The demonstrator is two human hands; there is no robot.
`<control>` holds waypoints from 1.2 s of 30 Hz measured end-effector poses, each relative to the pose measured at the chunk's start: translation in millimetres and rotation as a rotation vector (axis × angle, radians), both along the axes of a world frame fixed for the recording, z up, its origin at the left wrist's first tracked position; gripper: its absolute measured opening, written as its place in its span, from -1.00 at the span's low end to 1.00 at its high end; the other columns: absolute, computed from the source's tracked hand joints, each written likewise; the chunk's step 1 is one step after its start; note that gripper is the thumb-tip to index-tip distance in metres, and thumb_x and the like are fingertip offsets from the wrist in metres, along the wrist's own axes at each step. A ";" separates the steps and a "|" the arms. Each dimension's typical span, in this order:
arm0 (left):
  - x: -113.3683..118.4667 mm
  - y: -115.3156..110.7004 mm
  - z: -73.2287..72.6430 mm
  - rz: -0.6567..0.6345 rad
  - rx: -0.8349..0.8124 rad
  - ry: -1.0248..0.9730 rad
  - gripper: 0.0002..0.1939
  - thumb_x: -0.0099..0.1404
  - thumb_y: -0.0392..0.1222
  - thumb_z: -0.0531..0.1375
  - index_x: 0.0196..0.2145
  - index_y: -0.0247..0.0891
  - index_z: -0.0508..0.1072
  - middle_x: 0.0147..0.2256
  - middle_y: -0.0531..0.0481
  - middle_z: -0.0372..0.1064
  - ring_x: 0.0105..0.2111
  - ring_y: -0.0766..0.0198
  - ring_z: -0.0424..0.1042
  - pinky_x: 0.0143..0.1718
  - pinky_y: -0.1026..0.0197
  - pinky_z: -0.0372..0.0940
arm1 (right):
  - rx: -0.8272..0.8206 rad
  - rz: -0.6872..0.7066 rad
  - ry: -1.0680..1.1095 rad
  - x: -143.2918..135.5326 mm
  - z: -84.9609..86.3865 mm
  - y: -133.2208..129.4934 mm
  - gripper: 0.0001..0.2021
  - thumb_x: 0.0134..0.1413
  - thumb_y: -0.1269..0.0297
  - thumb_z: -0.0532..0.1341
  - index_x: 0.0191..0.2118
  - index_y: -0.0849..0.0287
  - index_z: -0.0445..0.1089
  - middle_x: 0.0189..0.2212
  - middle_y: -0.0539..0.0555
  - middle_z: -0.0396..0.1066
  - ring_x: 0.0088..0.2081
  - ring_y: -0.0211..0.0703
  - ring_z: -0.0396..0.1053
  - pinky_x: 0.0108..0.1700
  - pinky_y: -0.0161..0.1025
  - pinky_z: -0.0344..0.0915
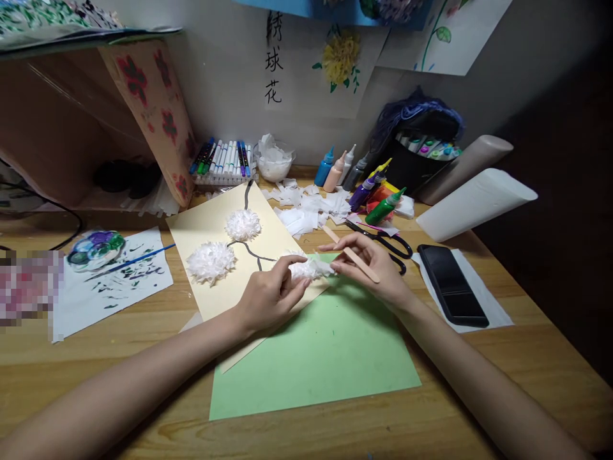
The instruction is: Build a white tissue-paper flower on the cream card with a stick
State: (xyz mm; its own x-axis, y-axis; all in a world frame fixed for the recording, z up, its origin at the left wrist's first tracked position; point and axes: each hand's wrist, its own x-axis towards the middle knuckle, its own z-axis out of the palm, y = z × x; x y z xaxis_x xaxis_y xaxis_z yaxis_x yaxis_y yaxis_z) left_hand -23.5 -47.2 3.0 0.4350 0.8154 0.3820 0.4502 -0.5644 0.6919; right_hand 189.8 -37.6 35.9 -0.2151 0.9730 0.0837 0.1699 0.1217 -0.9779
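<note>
A cream paper (223, 214) bears painted dark branches and fluffy white tissue-paper flowers. Two flowers stand clear of my hands: a larger one (211, 262) at left and a smaller one (242, 225) above it. My left hand (271, 291) rests on the paper's right part, thumb and index finger apart beside a third white flower (301, 267), which it partly hides. In my right hand (371, 265) a wooden craft stick (355, 259) lies across the fingers. Its fingertips also pinch a scrap of white tissue (323, 266) at that flower's right edge.
Green paper (325, 358) lies beneath. Behind are tissue scraps (306, 211), paint bottles (325, 166), a bowl (274, 160) and markers (225, 156). Black scissors (390, 243) and a phone (453, 284) lie right. A paint-stained sheet (115, 275) with a brush (138, 257) lies left.
</note>
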 end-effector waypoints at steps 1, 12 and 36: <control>0.0 0.2 -0.6 -0.007 0.001 -0.007 -0.71 0.30 -0.17 0.08 -0.05 -0.30 0.28 -0.68 0.26 0.02 -0.69 0.47 0.08 -0.62 0.41 -0.02 | -0.015 0.042 0.000 -2.5 -2.2 -3.0 -0.74 -0.04 0.23 0.32 -0.25 0.12 0.26 -0.13 0.15 0.48 -0.32 -0.23 0.45 -0.28 -0.26 0.40; -5.1 -11.8 8.1 -0.098 -0.040 0.026 -0.87 0.26 -0.20 0.11 -0.35 -0.30 0.40 -0.69 0.21 0.11 -0.69 0.50 0.06 -0.61 0.41 0.00 | 0.234 0.273 -0.222 -2.6 -28.1 -16.3 -0.60 -0.21 0.22 0.41 -0.22 0.12 0.28 -0.19 0.11 0.45 -0.17 -0.10 0.43 -0.14 -0.14 0.39; -12.1 -11.0 9.7 0.106 -0.040 0.270 -0.82 0.26 -0.15 0.10 -0.39 -0.25 0.46 -0.67 0.14 0.25 -0.67 0.43 0.18 -0.57 0.35 0.02 | 0.401 -0.553 -0.175 7.4 -39.8 6.8 -0.87 0.11 0.22 0.17 -0.23 0.12 0.30 -0.26 0.09 0.41 -0.24 -0.13 0.38 -0.18 -0.17 0.29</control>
